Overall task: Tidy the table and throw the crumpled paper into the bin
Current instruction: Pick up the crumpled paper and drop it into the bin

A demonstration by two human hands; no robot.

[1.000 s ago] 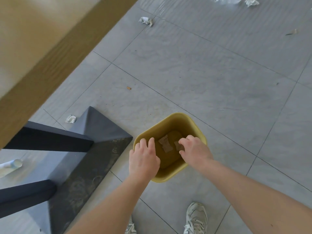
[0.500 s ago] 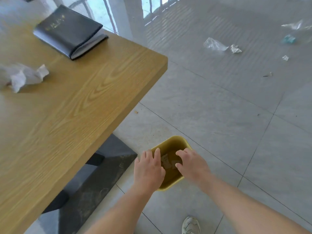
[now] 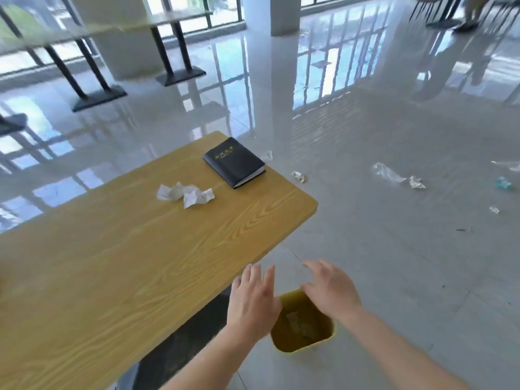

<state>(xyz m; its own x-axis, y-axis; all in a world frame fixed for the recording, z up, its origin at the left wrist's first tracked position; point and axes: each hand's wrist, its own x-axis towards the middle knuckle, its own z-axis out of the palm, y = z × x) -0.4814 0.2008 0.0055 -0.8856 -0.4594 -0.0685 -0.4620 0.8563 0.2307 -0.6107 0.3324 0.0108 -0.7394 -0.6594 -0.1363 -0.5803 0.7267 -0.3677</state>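
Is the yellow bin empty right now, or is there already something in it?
Not empty. The yellow bin stands upright on the floor, and pale crumpled scraps lie at its bottom. How many, cannot tell.

Both hands, left hand [image 3: 253,299] and right hand [image 3: 332,294], lifted off the bin [image 3: 305,346] (fingers spread).

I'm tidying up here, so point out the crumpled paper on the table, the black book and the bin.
crumpled paper [image 3: 185,193], head view, middle of the wad
black book [image 3: 234,161], head view, centre of cover
bin [image 3: 306,347], head view, near rim
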